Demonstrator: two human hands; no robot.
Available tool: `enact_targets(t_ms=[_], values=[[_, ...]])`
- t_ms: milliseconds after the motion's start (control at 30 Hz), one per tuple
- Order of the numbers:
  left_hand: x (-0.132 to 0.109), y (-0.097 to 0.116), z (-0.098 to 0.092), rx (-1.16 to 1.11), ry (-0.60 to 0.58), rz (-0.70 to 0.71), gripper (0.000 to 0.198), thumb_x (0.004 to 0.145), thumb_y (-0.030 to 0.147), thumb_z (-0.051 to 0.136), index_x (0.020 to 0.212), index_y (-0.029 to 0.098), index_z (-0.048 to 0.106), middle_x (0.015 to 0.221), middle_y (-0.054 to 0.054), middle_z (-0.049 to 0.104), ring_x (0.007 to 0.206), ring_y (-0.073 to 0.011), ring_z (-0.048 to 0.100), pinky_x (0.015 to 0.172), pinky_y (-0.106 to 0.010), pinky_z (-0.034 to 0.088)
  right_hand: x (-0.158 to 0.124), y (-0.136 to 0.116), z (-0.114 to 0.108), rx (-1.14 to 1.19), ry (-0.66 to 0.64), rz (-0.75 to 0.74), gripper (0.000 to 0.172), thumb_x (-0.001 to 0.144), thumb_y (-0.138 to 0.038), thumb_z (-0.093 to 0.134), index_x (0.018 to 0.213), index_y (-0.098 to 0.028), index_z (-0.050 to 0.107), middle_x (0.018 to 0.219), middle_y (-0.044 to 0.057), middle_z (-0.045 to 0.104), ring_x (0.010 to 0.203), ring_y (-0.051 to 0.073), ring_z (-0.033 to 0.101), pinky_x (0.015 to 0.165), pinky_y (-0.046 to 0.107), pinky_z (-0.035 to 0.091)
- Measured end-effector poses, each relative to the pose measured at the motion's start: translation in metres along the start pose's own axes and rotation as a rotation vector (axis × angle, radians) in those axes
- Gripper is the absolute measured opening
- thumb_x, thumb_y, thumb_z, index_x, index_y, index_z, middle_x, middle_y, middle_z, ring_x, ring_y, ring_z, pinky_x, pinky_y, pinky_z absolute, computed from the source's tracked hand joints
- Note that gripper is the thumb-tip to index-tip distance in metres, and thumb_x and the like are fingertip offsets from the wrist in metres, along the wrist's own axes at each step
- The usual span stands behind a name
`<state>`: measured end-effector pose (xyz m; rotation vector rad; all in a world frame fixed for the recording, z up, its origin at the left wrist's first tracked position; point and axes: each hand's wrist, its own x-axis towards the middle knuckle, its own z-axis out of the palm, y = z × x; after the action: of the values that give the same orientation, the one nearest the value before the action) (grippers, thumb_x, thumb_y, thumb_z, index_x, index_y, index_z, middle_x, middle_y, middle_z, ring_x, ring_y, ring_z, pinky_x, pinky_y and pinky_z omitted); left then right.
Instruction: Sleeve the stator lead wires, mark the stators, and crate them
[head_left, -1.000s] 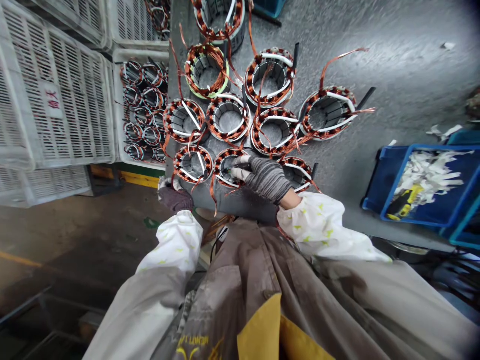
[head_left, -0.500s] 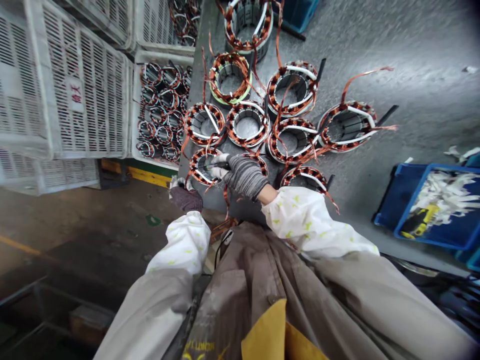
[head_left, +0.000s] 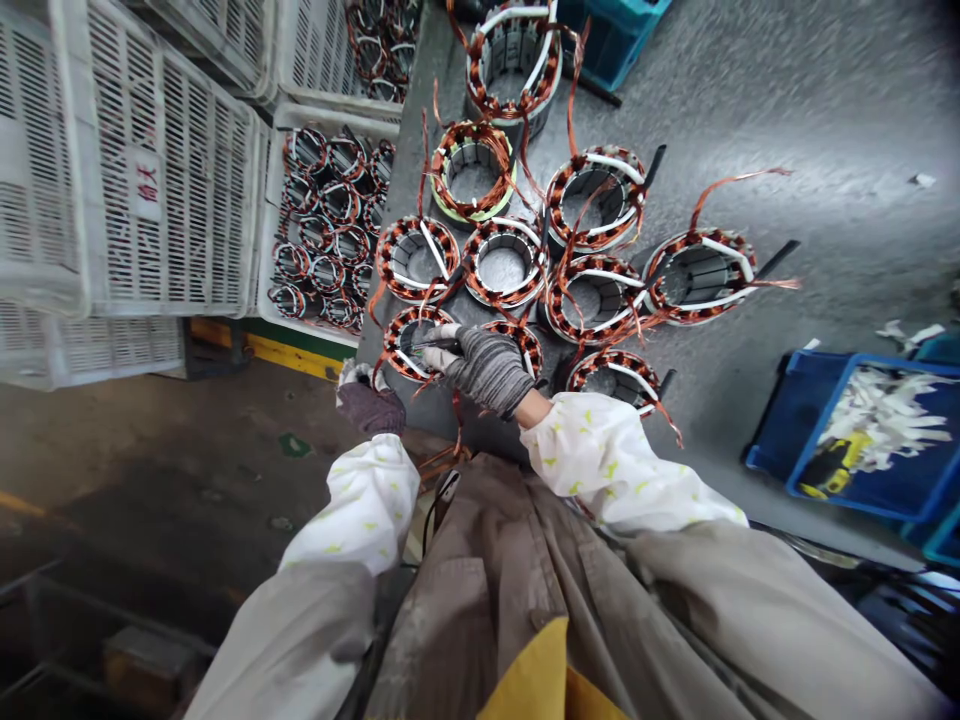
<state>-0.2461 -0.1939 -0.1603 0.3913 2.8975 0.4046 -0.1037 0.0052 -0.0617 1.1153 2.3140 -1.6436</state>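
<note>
A wound motor stator with copper coils and white sleeving stands upright at the table's near left corner. My left hand, in a dark knit glove with pale fingertips, is closed at its left side, fingers pinched at a copper lead wire. My right hand, in a grey striped glove, reaches over the stator's right side. Its fingers are closed around a slim dark object whose kind I cannot make out. Another stator lies partly hidden behind my right hand.
Several more stators with loose copper leads stand on the grey metal table. Left of it, a white crate holds many stators, beside stacked plastic baskets. A blue bin at right contains white strips and a yellow-black tool.
The table and stators sit slightly lower and further right in view, as the camera has shifted. Both hands stay at the same stator with little visible movement.
</note>
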Motion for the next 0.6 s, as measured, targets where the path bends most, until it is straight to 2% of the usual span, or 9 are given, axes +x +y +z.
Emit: enact_targets(t_ms=[100, 167, 233, 300, 367, 467, 533, 600], values=[[0.001, 0.001, 0.0, 0.005, -0.005, 0.0, 0.038, 0.11, 0.025, 0.058, 0.14, 0.001, 0.059, 0.155, -0.035, 0.058, 0.159, -0.044, 0.047, 0.134, -0.069, 0.031, -0.003, 0.0, -0.001, 0.083, 0.001, 0.019, 0.033, 0.105, -0.04, 0.076, 0.136, -0.03, 0.081, 0.115, 0.002, 0.088, 0.11, 0.024, 0.082, 0.106, 0.038, 0.064], [0.001, -0.001, 0.001, 0.005, -0.002, 0.004, 0.038, 0.11, 0.024, 0.058, 0.141, 0.001, 0.058, 0.156, -0.035, 0.057, 0.159, -0.0425, 0.048, 0.135, -0.066, 0.033, -0.004, 0.0, -0.008, 0.258, 0.024, -0.004, 0.029, 0.104, -0.039, 0.076, 0.131, -0.028, 0.081, 0.114, 0.002, 0.088, 0.107, 0.023, 0.082, 0.106, 0.037, 0.065], [0.002, -0.004, 0.004, 0.007, 0.01, 0.021, 0.039, 0.11, 0.026, 0.059, 0.142, 0.003, 0.057, 0.158, -0.033, 0.057, 0.16, -0.04, 0.048, 0.137, -0.062, 0.034, -0.002, 0.0, -0.02, 0.485, 0.136, -0.038, 0.028, 0.106, -0.039, 0.072, 0.127, -0.023, 0.079, 0.116, 0.004, 0.086, 0.106, 0.021, 0.081, 0.105, 0.036, 0.066], [0.002, -0.006, 0.005, 0.011, 0.029, 0.036, 0.037, 0.111, 0.029, 0.061, 0.141, 0.008, 0.058, 0.157, -0.031, 0.059, 0.16, -0.0393, 0.048, 0.137, -0.062, 0.035, 0.007, -0.002, -0.031, 0.609, 0.292, -0.035, 0.029, 0.107, -0.039, 0.069, 0.127, -0.019, 0.077, 0.117, 0.007, 0.085, 0.106, 0.021, 0.081, 0.103, 0.037, 0.067], [0.002, -0.008, 0.005, 0.011, 0.057, 0.049, 0.033, 0.112, 0.031, 0.059, 0.138, 0.011, 0.06, 0.154, -0.03, 0.063, 0.159, -0.0395, 0.051, 0.136, -0.062, 0.037, 0.024, -0.005, -0.039, 0.588, 0.372, -0.019, 0.031, 0.106, -0.039, 0.07, 0.129, -0.019, 0.076, 0.115, 0.008, 0.084, 0.107, 0.023, 0.08, 0.105, 0.039, 0.067], [0.003, -0.01, 0.003, 0.001, 0.074, 0.081, 0.026, 0.111, 0.032, 0.059, 0.132, 0.017, 0.064, 0.151, -0.028, 0.066, 0.155, -0.0393, 0.056, 0.134, -0.059, 0.041, 0.055, -0.015, -0.042, 0.436, 0.353, -0.016, 0.026, 0.104, -0.035, 0.075, 0.125, -0.02, 0.079, 0.111, 0.007, 0.083, 0.111, 0.025, 0.079, 0.111, 0.042, 0.064], [0.004, -0.012, 0.001, 0.014, 0.063, 0.081, 0.027, 0.109, 0.033, 0.06, 0.132, 0.02, 0.064, 0.152, -0.029, 0.065, 0.155, -0.0424, 0.056, 0.133, -0.064, 0.042, 0.071, -0.021, -0.04, 0.356, 0.324, -0.025, 0.022, 0.104, -0.031, 0.075, 0.122, -0.02, 0.081, 0.113, 0.007, 0.083, 0.112, 0.025, 0.078, 0.114, 0.042, 0.061], [0.005, -0.014, -0.001, 0.026, 0.006, 0.096, 0.031, 0.107, 0.033, 0.059, 0.135, 0.021, 0.063, 0.153, -0.03, 0.061, 0.157, -0.0477, 0.053, 0.131, -0.074, 0.04, 0.079, -0.025, -0.039, 0.305, 0.295, -0.033, 0.021, 0.105, -0.029, 0.074, 0.122, -0.02, 0.082, 0.116, 0.006, 0.084, 0.112, 0.023, 0.079, 0.113, 0.041, 0.061]])
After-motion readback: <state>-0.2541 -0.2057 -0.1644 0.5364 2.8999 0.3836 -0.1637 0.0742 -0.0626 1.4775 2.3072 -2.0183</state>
